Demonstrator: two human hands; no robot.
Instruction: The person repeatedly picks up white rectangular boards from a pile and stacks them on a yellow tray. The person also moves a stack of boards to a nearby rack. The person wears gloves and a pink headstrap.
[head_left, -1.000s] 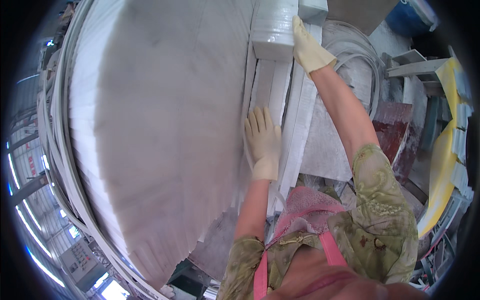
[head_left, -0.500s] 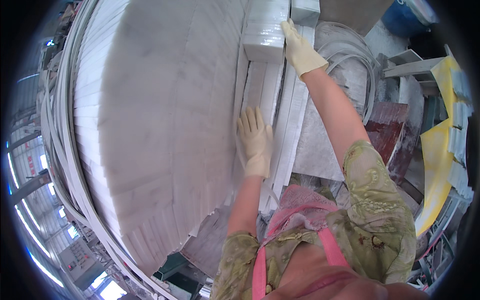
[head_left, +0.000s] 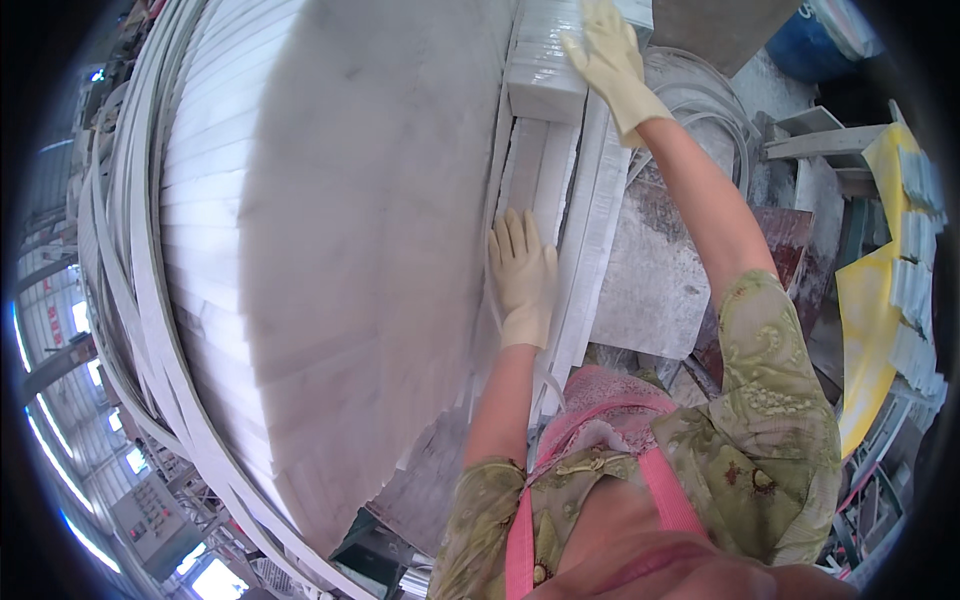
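My left hand (head_left: 522,280), in a cream rubber glove, lies flat with its fingers stretched forward on a row of long white stone strips (head_left: 538,165). Farther off, my right hand (head_left: 612,65) wears the same kind of glove. Its fingers are spread over the right side of a shiny stack of white stone pieces (head_left: 545,92), which sits on the far part of the strips. Neither hand is wrapped round anything. Beneath my left palm the strips are hidden.
A large bank of pale marble-like slabs (head_left: 370,200) fills the left side. Bent grey bands (head_left: 150,270) curve along its outer edge. To the right are a dusty board (head_left: 650,270), coiled strapping (head_left: 735,120), a yellow sheet (head_left: 870,290) and a blue barrel (head_left: 805,45).
My right hand has moved from the right side of the stack farther up and over it, its fingers spreading. My left hand stays flat on the strips. The whole view has shifted slightly.
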